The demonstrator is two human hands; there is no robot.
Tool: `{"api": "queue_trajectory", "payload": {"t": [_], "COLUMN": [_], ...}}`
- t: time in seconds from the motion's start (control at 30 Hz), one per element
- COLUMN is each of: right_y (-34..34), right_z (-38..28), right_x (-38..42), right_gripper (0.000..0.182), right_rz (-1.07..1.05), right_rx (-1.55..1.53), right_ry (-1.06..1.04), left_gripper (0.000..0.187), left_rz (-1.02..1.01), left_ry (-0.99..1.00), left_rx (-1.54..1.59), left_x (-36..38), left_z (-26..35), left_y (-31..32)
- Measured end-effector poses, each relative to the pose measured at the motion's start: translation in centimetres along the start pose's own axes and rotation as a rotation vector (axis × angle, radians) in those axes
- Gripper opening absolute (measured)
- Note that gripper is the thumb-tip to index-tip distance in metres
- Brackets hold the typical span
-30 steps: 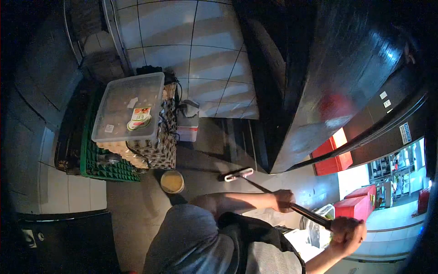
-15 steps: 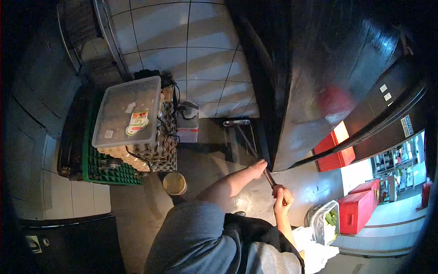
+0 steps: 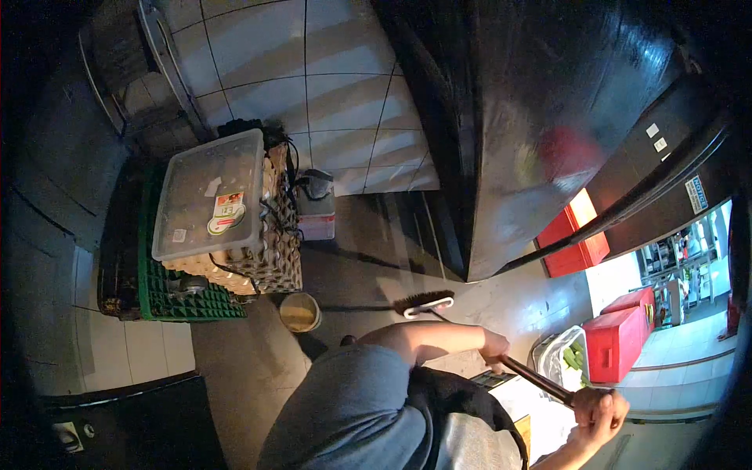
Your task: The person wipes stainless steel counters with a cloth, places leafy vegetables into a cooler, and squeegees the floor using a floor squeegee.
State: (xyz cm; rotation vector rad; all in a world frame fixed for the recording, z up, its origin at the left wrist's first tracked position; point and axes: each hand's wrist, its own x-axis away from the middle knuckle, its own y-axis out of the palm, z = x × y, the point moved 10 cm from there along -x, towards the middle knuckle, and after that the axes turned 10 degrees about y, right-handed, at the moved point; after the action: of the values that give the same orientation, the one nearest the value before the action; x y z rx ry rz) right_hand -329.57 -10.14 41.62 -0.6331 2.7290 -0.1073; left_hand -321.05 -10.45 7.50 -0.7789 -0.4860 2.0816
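Observation:
A broom with a white head and dark bristles [image 3: 424, 304] rests on the grey floor, its dark handle [image 3: 536, 379] slanting down to the right across my front. Partway along that handle my left hand [image 3: 493, 349] is closed around it. My right hand [image 3: 600, 410] grips the handle near its far end, out to the right. The bristles face toward the back wall. Left of the broom head stands a bucket [image 3: 300, 313] with yellowish contents.
Egg trays [image 3: 278, 254] are stacked on a green crate [image 3: 188, 294], topped by a clear plastic container [image 3: 211, 196]. A large dark cabinet [image 3: 533, 157] rises ahead. Red bins [image 3: 619, 348] and a clear tub of green produce [image 3: 572, 352] stand at right.
The broom head has come out from beside the dark cabinet's base toward me. Both hands have moved right and closer to my body, still on the handle.

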Motion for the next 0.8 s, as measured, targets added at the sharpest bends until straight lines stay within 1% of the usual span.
{"api": "queue_trajectory", "payload": {"t": [0.03, 0.07, 0.1, 0.17, 0.2, 0.23, 0.27, 0.3, 0.33, 0.37, 0.4, 0.47, 0.5, 0.53, 0.57, 0.6, 0.63, 0.7, 0.8], "right_y": [1.7, -0.1, -2.2, -1.9, 0.6, 4.5, 8.5, 5.4, 2.2, 4.0, 4.7, 6.4, 6.9, 7.3, 8.2, 9.3, 10.6, 12.4, 14.7], "right_z": [-0.7, -1.5, -2.2, -3.3, -5.3, -8.6, -11.7, -11.1, -10.3, -10.8, -10.1, -5.7, -2.6, 0.8, 3.9, 6.4, 7.8, 8.3, 6.2], "right_x": [-0.9, -0.3, 0.6, 0.5, 1.3, 0.7, 0.3, 1.5, 2.6, 2.9, 2.5, -0.3, -2.8, -5.2, -7.5, -9.2, -10.3, -10.6, -7.7], "right_gripper": [0.034, 0.033, 0.032, 0.029, 0.026, 0.025, 0.025, 0.022, 0.020, 0.019, 0.021, 0.024, 0.026, 0.028, 0.030, 0.032, 0.034, 0.038, 0.045], "right_rz": [-0.146, -0.030, 0.085, -0.209, -0.614, -0.707, -0.840, -0.865, -0.886, -1.394, -1.484, -1.297, -0.964, -0.687, -0.541, -0.474, -0.462, -0.519, -0.611], "right_rx": [-0.100, -0.025, 0.048, 0.003, -0.117, -0.369, -0.622, -0.779, -0.936, -1.562, -1.587, -1.345, -1.005, -0.736, -0.582, -0.482, -0.410, -0.279, -0.042], "right_ry": [0.001, -0.110, -0.219, -0.204, -0.078, -0.214, -0.339, -0.405, -0.471, -0.425, -0.425, -0.360, -0.310, -0.235, -0.160, -0.102, -0.059, 0.009, -0.014], "left_gripper": [0.022, 0.022, 0.025, 0.028, 0.029, 0.027, 0.025, 0.023, 0.020, 0.017, 0.013, 0.017, 0.015, 0.014, 0.013, 0.012, 0.011, 0.010, 0.014], "left_rz": [0.046, 0.095, 0.117, 0.405, 0.549, 0.396, 0.481, 0.567, 0.628, 0.685, 0.708, 0.995, 1.092, 1.190, 1.233, 1.246, 1.260, 1.222, 0.924], "left_ry": [0.055, 0.109, 0.006, 0.065, 0.092, -0.012, -0.029, -0.047, -0.186, -0.325, -0.585, -0.573, -0.640, -0.708, -0.722, -0.729, -0.736, -0.736, -0.567], "left_rx": [-0.040, -0.083, -0.128, -0.116, -0.110, -0.092, -0.099, -0.107, -0.126, -0.135, -0.154, -0.297, -0.359, -0.420, -0.413, -0.446, -0.479, -0.622, -0.187], "left_x": [-0.1, 0.3, 0.7, 2.5, 3.9, 4.9, 6.7, 8.5, 10.6, 12.8, 16.0, 22.2, 25.4, 28.8, 31.8, 32.9, 33.8, 32.4, 29.0], "left_z": [0.6, 2.2, 2.6, 5.5, 7.5, 10.2, 10.5, 10.4, 9.5, 9.0, 7.4, 10.9, 9.5, 7.1, 5.0, 4.5, 4.5, 4.7, -2.8], "left_y": [-0.3, -1.6, -2.4, -4.7, -5.9, -6.8, -7.0, -7.0, -7.0, -7.0, -7.1, -11.1, -10.7, -9.9, -9.7, -10.5, -11.6, -13.0, -9.6]}}
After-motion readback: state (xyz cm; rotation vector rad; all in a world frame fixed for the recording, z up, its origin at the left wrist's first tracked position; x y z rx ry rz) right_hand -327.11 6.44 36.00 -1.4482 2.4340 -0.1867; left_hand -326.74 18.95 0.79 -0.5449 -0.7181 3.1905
